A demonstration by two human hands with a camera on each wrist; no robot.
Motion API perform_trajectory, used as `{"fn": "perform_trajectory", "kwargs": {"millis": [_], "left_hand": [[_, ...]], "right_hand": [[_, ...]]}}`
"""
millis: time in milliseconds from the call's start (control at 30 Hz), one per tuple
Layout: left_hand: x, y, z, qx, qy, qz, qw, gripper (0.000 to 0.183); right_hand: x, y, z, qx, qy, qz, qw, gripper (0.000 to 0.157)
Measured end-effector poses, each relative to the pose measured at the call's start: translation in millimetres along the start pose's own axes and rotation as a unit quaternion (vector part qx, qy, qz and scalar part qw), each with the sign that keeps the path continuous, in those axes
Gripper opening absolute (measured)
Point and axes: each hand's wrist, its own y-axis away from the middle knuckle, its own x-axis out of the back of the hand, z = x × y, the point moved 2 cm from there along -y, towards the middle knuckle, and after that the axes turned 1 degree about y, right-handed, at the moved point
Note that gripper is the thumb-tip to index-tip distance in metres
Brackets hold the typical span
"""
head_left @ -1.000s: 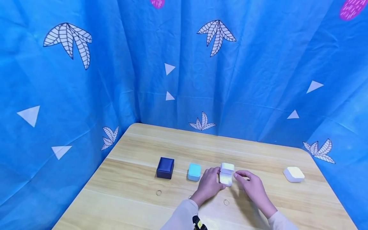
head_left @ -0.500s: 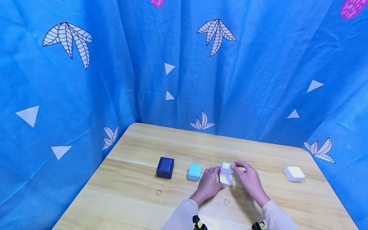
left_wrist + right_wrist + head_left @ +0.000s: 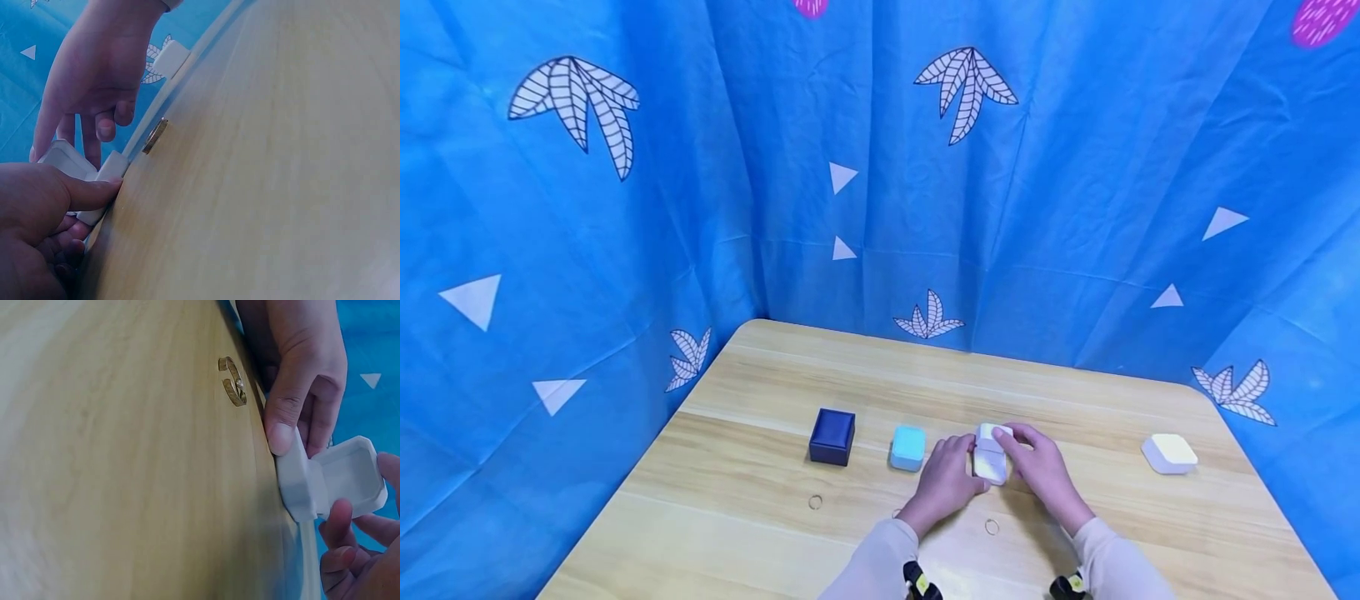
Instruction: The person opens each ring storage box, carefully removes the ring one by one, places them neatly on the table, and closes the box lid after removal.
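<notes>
A white ring box (image 3: 989, 468) stands on the table with its lid (image 3: 351, 476) raised. My left hand (image 3: 943, 483) grips the base from the left, thumb on its near side. With thumb and fingers, my right hand (image 3: 1041, 471) holds the raised lid at its edges. In the right wrist view the lid's hollow inside shows. Close in front of the box lies a gold-coloured ring (image 3: 239, 383) with a gap in its band. Another ring (image 3: 816, 497) lies further left, and a third ring (image 3: 896, 512) is mostly hidden behind my left forearm.
Left of the hands stand a turquoise box (image 3: 907, 448) and a navy blue box (image 3: 832, 433), both closed. A closed white box with a cream top (image 3: 1170, 454) sits far right. A blue patterned curtain (image 3: 880, 167) hangs behind the wooden table (image 3: 715, 500).
My right hand has moved left from beside the white ring box onto its lid and now holds it. The left hand keeps its grip on the base.
</notes>
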Motion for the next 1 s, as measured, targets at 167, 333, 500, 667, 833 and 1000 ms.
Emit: {"fn": "perform_trajectory", "kwargs": {"millis": [167,333,500,667,833,1000], "left_hand": [[0.5,-1.1,0.5,-0.001,-0.003,0.000,1.0000,0.073],[-1.0,-2.0,-0.2,-0.004,-0.007,0.003,1.0000,0.072],[-2.0,-1.6,-0.7,-0.005,-0.009,0.003,0.9999,0.073],[-1.9,-1.9,-1.1,-0.009,-0.010,0.002,0.9999,0.073],[-1.9,-1.8,-0.7,-0.015,-0.018,0.006,0.9997,0.073],[-1.5,-1.1,-0.2,-0.012,-0.020,0.007,0.9997,0.073]], "right_hand": [[-1.5,1,1,-0.004,-0.012,0.002,1.000,0.067],[-3.2,4,1,-0.017,-0.032,0.004,0.999,0.066],[-6.2,8,4,-0.007,-0.034,0.019,0.999,0.057],[-8.6,11,4,-0.001,-0.039,0.028,0.999,0.055],[-8.6,14,4,0.008,-0.022,0.035,0.999,0.059],[-10.0,16,7,0.024,0.018,0.043,0.999,0.062]]}}
